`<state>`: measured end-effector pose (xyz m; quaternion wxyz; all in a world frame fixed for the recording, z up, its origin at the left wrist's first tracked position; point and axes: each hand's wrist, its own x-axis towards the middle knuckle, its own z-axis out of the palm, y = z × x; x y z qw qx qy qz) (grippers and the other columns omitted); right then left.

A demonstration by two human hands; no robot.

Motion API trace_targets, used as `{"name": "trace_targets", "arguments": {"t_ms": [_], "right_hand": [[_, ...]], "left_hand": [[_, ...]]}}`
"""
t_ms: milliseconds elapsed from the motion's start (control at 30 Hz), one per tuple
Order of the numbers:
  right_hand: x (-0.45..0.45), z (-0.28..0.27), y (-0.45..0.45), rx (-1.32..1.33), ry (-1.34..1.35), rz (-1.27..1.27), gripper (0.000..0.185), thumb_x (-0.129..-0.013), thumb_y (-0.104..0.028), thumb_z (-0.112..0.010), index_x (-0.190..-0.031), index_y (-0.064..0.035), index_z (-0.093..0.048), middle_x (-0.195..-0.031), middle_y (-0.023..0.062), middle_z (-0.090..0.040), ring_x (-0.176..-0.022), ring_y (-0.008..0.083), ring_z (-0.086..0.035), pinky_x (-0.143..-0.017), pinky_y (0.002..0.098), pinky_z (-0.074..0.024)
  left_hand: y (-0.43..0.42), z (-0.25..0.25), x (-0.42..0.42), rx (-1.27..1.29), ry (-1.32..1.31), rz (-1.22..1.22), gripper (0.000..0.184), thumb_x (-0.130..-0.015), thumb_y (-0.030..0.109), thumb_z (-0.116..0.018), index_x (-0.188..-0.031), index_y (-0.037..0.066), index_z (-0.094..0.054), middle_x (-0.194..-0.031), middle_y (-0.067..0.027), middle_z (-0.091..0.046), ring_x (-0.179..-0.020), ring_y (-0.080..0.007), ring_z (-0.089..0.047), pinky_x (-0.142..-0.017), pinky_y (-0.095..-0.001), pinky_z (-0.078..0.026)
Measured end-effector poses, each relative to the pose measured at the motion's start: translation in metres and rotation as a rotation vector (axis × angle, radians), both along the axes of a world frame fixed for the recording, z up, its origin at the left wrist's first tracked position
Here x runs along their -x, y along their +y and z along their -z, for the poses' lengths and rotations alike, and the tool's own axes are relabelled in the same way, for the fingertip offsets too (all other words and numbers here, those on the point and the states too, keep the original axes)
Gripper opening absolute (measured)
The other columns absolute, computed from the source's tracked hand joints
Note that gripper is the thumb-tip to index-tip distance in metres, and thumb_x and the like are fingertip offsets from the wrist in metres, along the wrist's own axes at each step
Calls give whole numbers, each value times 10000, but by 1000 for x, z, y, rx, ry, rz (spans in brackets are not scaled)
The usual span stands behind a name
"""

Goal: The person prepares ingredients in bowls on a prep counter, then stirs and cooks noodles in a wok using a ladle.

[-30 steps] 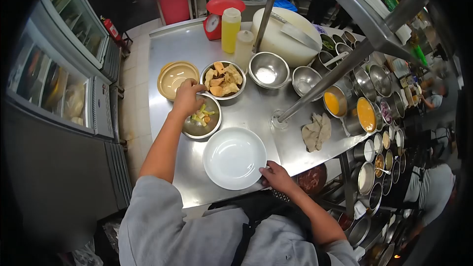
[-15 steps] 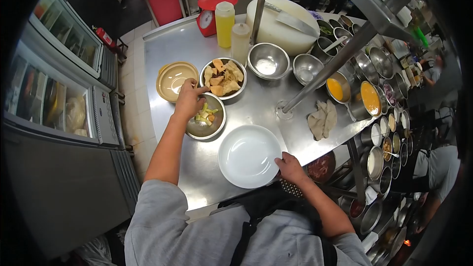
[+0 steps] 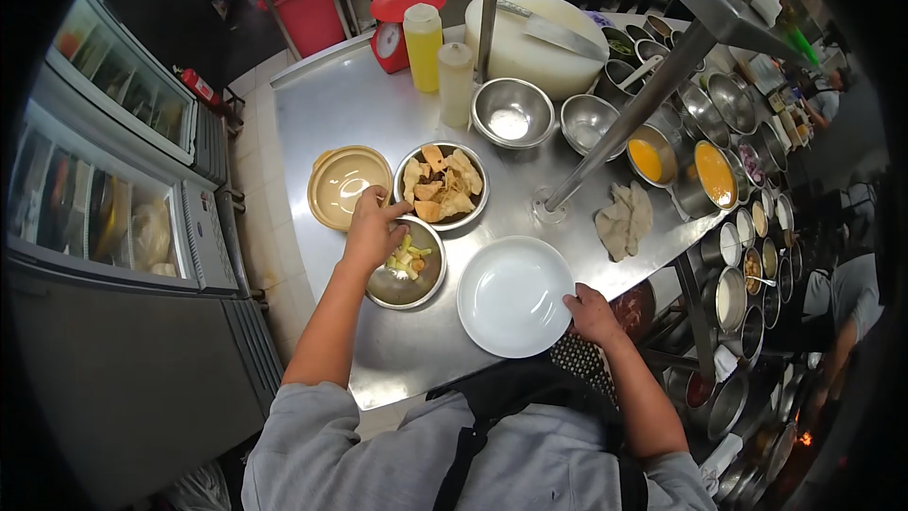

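Observation:
My left hand (image 3: 372,230) has its fingers spread where three vessels meet: a tan clay pot (image 3: 326,213), a steel bowl (image 3: 484,197) of fried, crisp-looking pieces (image 3: 443,182), and a smaller steel bowl (image 3: 416,298) with chopped pale-green and brownish pieces (image 3: 407,257). The fingertips lie over the pot's near rim and the bowls' edges; exact contact is hard to tell. The pot looks bare inside. My right hand (image 3: 594,312) pinches the right rim of a white plate (image 3: 514,296), which has nothing on it and lies right of the small bowl.
On the steel table (image 3: 331,95) stand a red scale (image 3: 390,45), a yellow squeeze bottle (image 3: 423,47), and a round chopping block (image 3: 501,47) with a cleaver (image 3: 566,36). A post (image 3: 605,132) rises beside a cloth (image 3: 624,220). Bowls of sauces line the right; a person works there.
The clay pot and both bowls have shifted together toward me and slightly right, my left hand moving with them. The plate has slid right with my right hand still on its rim.

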<state>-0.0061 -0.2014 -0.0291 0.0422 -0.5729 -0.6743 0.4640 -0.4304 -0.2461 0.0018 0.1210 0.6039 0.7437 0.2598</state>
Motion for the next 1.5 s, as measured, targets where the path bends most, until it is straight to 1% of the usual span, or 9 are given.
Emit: {"name": "trace_targets", "arguments": {"t_ms": [467,533,567,767,867,933,1033,1333,1500], "right_hand": [[34,-49,18,201,19,73,367,-932,-253,-587,-1148,41,-626,-976,226,-678,-863,305,-676,-804,393,-523],[47,-53,29,-377,-210,-13,383,-925,-279,-611,-1153,28,-639,-1043,235,-667,-913,315,-666,-840,385,-519],[60,-51,38,-484,-85,-5,405,-916,-304,-625,-1156,21,-641,-1110,234,-654,-933,331,-662,-857,393,-517],[134,-28,96,-455,50,-24,336,-899,-238,-597,-1106,18,-665,-995,237,-683,-973,383,-648,-874,418,-509],[165,-18,111,-374,121,42,312,-887,-235,-591,-1045,14,-693,-939,208,-702,-868,343,-686,-821,396,-530],[177,-23,111,-56,202,163,280,-872,-188,-576,-1001,22,-708,-804,161,-712,-718,262,-708,-709,343,-549],[190,-23,106,-26,274,253,256,-856,-138,-563,-965,42,-708,-687,121,-694,-589,186,-687,-603,301,-535],[186,-31,111,-116,233,225,233,-857,-117,-580,-927,73,-695,-684,148,-692,-561,177,-677,-575,305,-531],[165,-21,107,-182,261,205,286,-862,-156,-624,-1015,79,-681,-763,175,-704,-665,208,-697,-663,307,-544]], "left_hand": [[4,4,-3,18,-96,49,389,-732,47,-775,-1098,174,-735,-1274,-180,-471,-1214,-345,-486,-998,-389,-447],[4,7,-6,-3,-109,45,412,-731,45,-774,-1116,183,-729,-1271,-176,-474,-1201,-342,-494,-989,-387,-453],[3,7,-7,-20,-126,44,435,-729,42,-774,-1134,193,-723,-1267,-172,-476,-1188,-339,-502,-980,-385,-459],[-5,-11,-14,-64,4,-58,608,-712,52,-788,-1288,42,-595,-1192,-187,-564,-1069,-339,-581,-915,-417,-482],[-15,-6,5,60,74,-87,459,-737,180,-791,-1165,63,-674,-1058,-115,-642,-1038,-288,-590,-924,-420,-418],[-19,1,7,63,64,-88,431,-741,182,-786,-1144,63,-685,-1027,-106,-649,-1022,-283,-594,-914,-417,-417],[-24,5,6,11,93,-84,395,-750,190,-775,-1116,64,-698,-972,-96,-655,-981,-279,-602,-893,-414,-414],[-22,8,4,-73,103,-96,411,-734,163,-789,-1105,16,-689,-1021,-144,-645,-967,-338,-595,-870,-436,-447],[-45,-15,-1,-245,119,-159,376,-726,160,-777,-1088,89,-702,-1118,-136,-575,-1071,-308,-540,-915,-409,-410]]}}
